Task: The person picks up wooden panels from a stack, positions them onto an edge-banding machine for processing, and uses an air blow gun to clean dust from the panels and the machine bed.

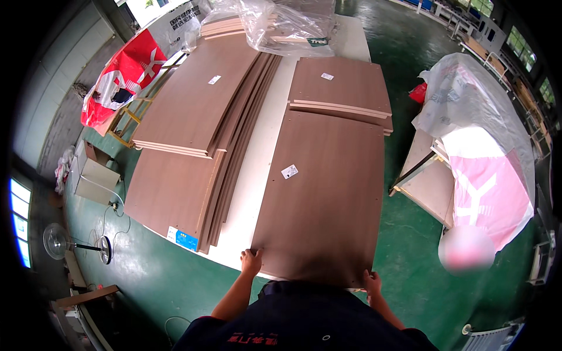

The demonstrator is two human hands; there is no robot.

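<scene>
A large brown wood-look panel (325, 199) with a small white label lies flat in front of me on a white tabletop (249, 169). Its near left corner is in the grip of my left hand (252, 262), thumb at the edge. At the near right corner my right hand (372, 282) holds the same panel, its fingers partly hidden below the edge. Beyond it lies a shorter stack of brown panels (342, 82), also labelled. To the left rises a higher stack of long brown panels (193, 93), with a blue-and-white sticker (182, 238) at its near end.
Clear plastic film (287, 29) covers panels at the far end. On the right, grey and pink sheeting (480, 134) drapes over a stand. At left are a red-and-white bag (126, 79), a floor fan (76, 244) and cables on the green floor (146, 281).
</scene>
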